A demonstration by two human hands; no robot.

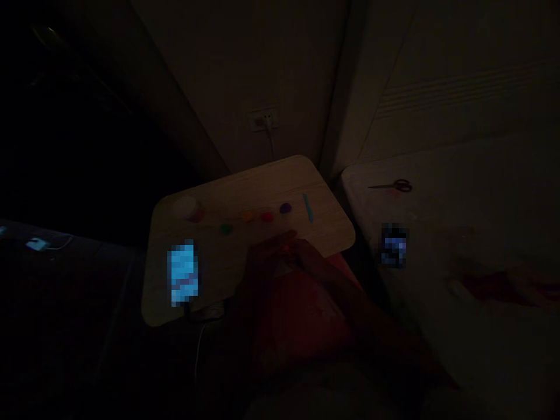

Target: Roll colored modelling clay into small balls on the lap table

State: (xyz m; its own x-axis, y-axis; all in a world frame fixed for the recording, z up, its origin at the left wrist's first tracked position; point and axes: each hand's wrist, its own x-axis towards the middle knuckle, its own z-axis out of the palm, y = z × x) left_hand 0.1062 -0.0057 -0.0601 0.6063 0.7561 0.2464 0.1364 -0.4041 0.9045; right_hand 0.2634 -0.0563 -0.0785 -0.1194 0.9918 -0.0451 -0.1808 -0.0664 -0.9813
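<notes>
Over the front edge of the small wooden table (219, 192), my left hand (269, 252) and my right hand (308, 256) come together with fingers closed. A small orange-red lump (286, 248) shows between their fingertips; the dark blurs its shape. Just beyond my hands lie soft-looking coloured lumps: a green lump (226, 229), an orange lump (248, 216), a red lump (267, 216) and a purple lump (286, 207). A light blue strip (308, 208) is to their right.
A pale tub (186, 207) stands at the table's left, with a lit phone screen (182, 273) nearer me. On the pale surface at right are scissors (394, 186) and another blurred screen (394, 246). A wall socket (263, 119) holds a plug. The room is very dark.
</notes>
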